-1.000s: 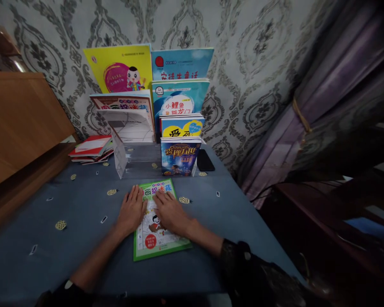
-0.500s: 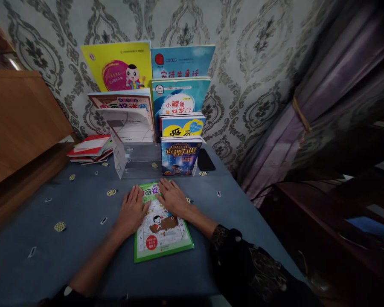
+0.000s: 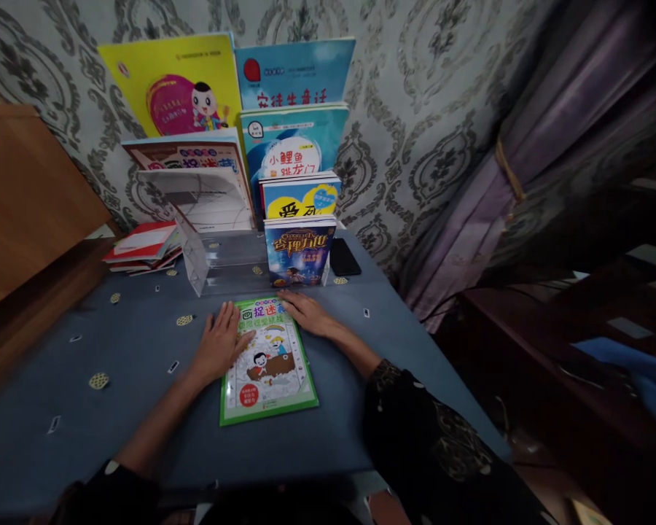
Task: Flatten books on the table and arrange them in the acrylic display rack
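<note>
A green-bordered children's picture book (image 3: 267, 364) lies flat on the blue tablecloth (image 3: 114, 394) in front of me. My left hand (image 3: 219, 348) lies flat with fingers spread on the book's left edge. My right hand (image 3: 306, 312) rests with fingers stretched out at the book's top right corner. Neither hand holds anything. Just beyond the book stands a clear acrylic tiered rack (image 3: 208, 255) with a dark blue book (image 3: 298, 251) in its front right slot.
More picture books fill the rack's rear tiers: a yellow one (image 3: 175, 84) and a blue one (image 3: 292, 69) against the patterned wall. A black phone (image 3: 344, 257) lies right of the rack. Red books (image 3: 142, 248) are stacked at the left. Purple curtain (image 3: 503, 168) hangs right.
My right hand slid from the middle of the book's cover up to its top right corner, uncovering the picture. My left hand stayed at the left edge. The view tilted slightly downward.
</note>
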Demonstrator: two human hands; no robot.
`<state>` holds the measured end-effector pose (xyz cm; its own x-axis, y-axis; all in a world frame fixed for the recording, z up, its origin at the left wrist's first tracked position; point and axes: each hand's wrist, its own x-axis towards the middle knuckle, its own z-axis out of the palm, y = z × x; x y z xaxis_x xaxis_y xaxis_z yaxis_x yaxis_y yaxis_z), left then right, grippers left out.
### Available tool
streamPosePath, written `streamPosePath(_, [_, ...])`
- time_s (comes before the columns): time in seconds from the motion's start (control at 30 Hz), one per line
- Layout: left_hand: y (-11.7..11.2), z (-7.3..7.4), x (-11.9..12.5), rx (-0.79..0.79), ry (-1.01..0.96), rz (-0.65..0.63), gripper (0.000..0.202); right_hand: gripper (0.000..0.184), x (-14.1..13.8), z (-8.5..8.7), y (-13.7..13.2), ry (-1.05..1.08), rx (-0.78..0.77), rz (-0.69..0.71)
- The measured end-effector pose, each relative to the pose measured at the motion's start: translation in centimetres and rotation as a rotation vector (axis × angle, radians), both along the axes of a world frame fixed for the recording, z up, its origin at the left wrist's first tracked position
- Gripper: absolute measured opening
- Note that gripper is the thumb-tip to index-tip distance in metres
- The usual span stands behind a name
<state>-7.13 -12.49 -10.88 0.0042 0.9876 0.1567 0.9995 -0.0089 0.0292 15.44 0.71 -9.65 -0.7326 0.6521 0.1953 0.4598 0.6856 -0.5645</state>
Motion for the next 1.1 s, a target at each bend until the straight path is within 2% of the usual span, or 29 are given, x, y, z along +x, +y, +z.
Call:
streamPosePath(0.13, [0.7, 0.6, -0.3, -0.045, 0.02, -0.044, 0.07, 0.047, 0.1, 0.3, 0.0, 0.001, -0.032, -0.004])
streamPosePath(0.23, [1.2, 1.0, 0.2, -0.08, 0.022, -0.125, 0.07, 0.048, 0.0, 0.2, 0.0, -0.008, -0.041, -0.006])
streamPosePath(0.57, [1.0, 2.3, 4.5, -0.138, -0.01, -0.456, 0.068, 0.052, -0.3, -0.6, 0.3, -0.024, -0.055, 0.0])
streamPosePath(0.83, [-1.5, 3.4, 6.7, -0.242, -0.044, -0.679, 0.062, 0.053, -0.3, -0.7, 0.2, -0.013, -0.092, 0.01])
streamPosePath(1.1, [-4.9, 3.9, 7.7, -0.289, -0.134, -0.891, 0.056, 0.053, -0.1, 0.2, -0.4, -0.038, -0.087, 0.011])
